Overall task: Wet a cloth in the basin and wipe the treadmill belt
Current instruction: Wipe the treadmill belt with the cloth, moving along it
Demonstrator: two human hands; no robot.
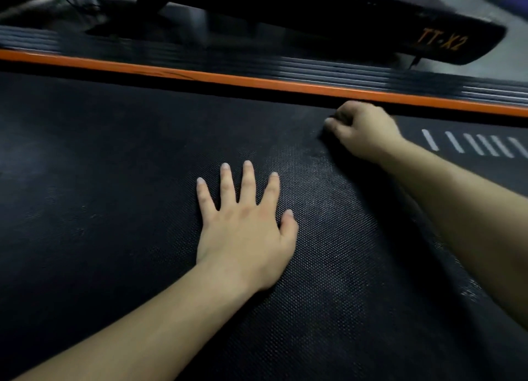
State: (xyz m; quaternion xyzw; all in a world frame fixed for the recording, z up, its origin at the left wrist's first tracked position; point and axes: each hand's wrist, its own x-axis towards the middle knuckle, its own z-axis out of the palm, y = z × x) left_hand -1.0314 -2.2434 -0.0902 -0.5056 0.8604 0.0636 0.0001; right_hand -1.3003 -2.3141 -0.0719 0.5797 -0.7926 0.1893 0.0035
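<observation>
Belt: black dimpled rubber treadmill belt [114, 180], fills pretty much the whole view. Loads of open room to the left and toward the near side.
Housing: black glossy treadmill body [371, 17] beyond the far edge, blurry.
Side rail: black ribbed foot rail [314, 69] running along the belt's far edge.
Edge strip: thin orange strip [257, 83] between rail and belt.
Left hand [245, 226]: flat on the middle of the belt, fingers spread wide.
Right hand [363, 129]: on the belt right by the orange strip. Fingers curled under, blurred, honestly can't tell if they're gripping a cloth.
Marks: row of white slanted dashes [471, 144] printed on the belt, far right.
Writing: orange "TT-X2" [440, 42] on the housing.
</observation>
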